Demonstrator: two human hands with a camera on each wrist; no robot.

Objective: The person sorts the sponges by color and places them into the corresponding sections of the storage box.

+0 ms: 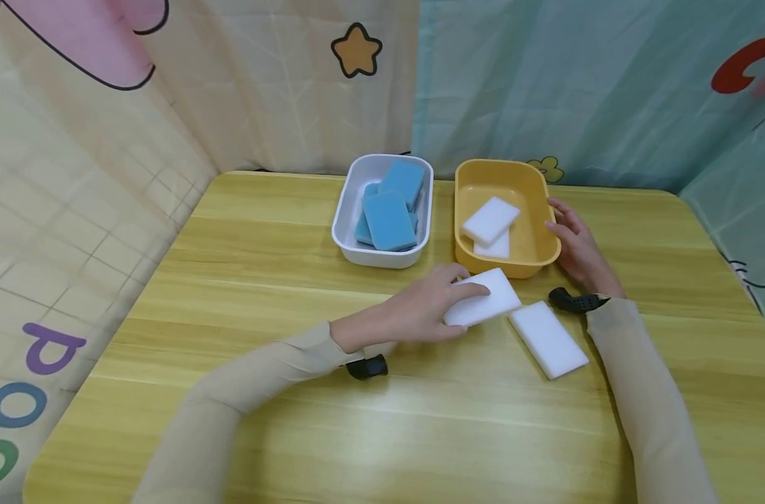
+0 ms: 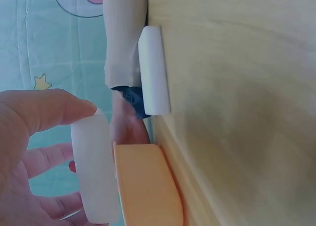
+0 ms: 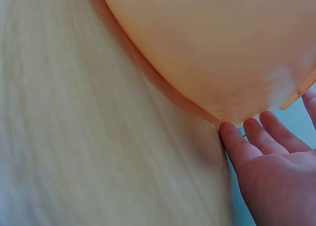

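Observation:
My left hand (image 1: 429, 304) pinches a white sponge (image 1: 497, 295) by its edges, in front of the yellow bin (image 1: 462, 241). In the left wrist view the thumb lies on one end of that sponge (image 2: 96, 171), which is held off the table. My right hand (image 1: 580, 252) touches the right side of the bin; in the right wrist view its fingers (image 3: 269, 144) are extended against the outer wall. Inside the bin lie two white sponges (image 1: 490, 220), one overlapping the other. Another white sponge (image 1: 548, 340) lies flat on the table between the forearms.
A white bin (image 1: 382, 259) stands left of the yellow one, with several blue sponges (image 1: 390, 220) piled in it. Both stand on a wooden table (image 1: 262, 245) near its far edge, with printed curtains (image 1: 281, 84) behind.

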